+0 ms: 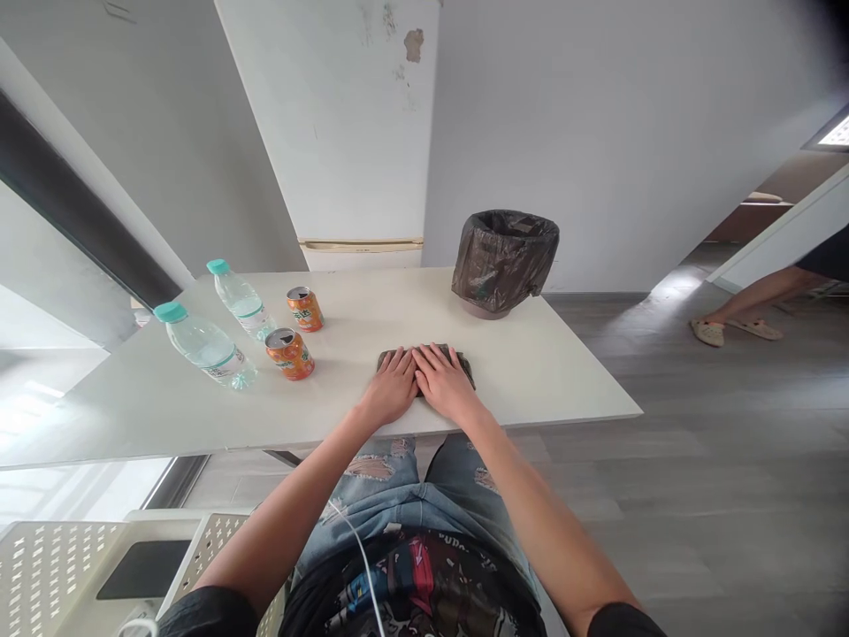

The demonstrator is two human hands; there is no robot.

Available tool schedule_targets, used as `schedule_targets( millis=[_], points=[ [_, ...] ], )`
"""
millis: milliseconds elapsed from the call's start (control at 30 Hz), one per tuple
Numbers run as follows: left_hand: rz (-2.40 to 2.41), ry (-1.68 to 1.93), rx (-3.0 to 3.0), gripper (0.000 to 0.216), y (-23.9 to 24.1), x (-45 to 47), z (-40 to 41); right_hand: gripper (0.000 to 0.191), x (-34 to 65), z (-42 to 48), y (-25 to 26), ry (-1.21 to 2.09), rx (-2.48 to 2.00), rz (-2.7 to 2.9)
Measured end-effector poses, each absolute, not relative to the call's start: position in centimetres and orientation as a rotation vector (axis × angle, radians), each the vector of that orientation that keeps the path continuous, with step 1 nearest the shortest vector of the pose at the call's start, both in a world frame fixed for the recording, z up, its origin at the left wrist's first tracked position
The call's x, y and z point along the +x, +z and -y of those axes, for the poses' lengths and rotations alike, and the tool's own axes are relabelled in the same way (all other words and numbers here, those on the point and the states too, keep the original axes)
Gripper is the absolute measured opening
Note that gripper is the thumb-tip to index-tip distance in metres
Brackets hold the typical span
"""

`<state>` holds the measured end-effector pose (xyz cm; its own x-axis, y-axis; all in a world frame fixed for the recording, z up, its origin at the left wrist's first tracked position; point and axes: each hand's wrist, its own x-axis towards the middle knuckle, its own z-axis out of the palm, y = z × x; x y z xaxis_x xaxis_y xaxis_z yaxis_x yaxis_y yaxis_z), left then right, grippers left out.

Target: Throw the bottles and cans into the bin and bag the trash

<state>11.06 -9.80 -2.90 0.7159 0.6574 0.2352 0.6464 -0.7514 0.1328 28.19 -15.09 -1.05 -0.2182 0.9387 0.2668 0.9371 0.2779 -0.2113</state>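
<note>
My left hand [393,387] and my right hand [443,380] lie side by side, palms down, fingers stretched out. Both press on a dark, flat folded cloth [464,363] near the front edge of the white table [371,305]. Most of the cloth is hidden under the hands; its edges show at the sides and between them. To the left stand two orange drink cans [290,354], opened at the top. Beyond them are two clear plastic bottles [205,347] with green caps.
A trash bin [500,265] lined with a dark plastic bag stands at the table's back right. Behind the table is a white fridge [345,133]. A perforated plastic basket [59,566] sits at lower left. Another person's legs [756,296] show at far right.
</note>
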Motion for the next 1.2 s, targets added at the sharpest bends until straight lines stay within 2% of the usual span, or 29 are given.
schedule_targets(
  millis=[567, 833, 967, 1100, 1200],
  points=[
    [-1.149, 0.318, 2.854, 0.064, -2.8, 11.1, 9.9, 0.064, 29.5, 14.9, -2.1, 0.094, -2.089, 2.058],
    [-1.139, 0.32, 2.807, 0.063, -2.9, 11.2, 9.8, 0.067, 29.8, 15.0, -1.9, 0.137, -2.134, 2.126],
    [-1.056, 0.475, 2.754, 0.064, -2.0, 10.8, 10.0, 0.067, 30.3, 14.4, -1.6, 0.191, -2.087, 2.176],
    [-1.172, 0.912, 2.594, 0.049, 0.0, 9.7, 9.5, 0.06, 32.0, 13.1, -0.1, 0.179, -1.961, 2.283],
    [-1.357, 0.833, 2.488, 0.043, 0.8, 8.5, 9.0, 0.06, 32.9, 13.5, 1.4, -0.036, -1.91, 2.142]
  ],
)
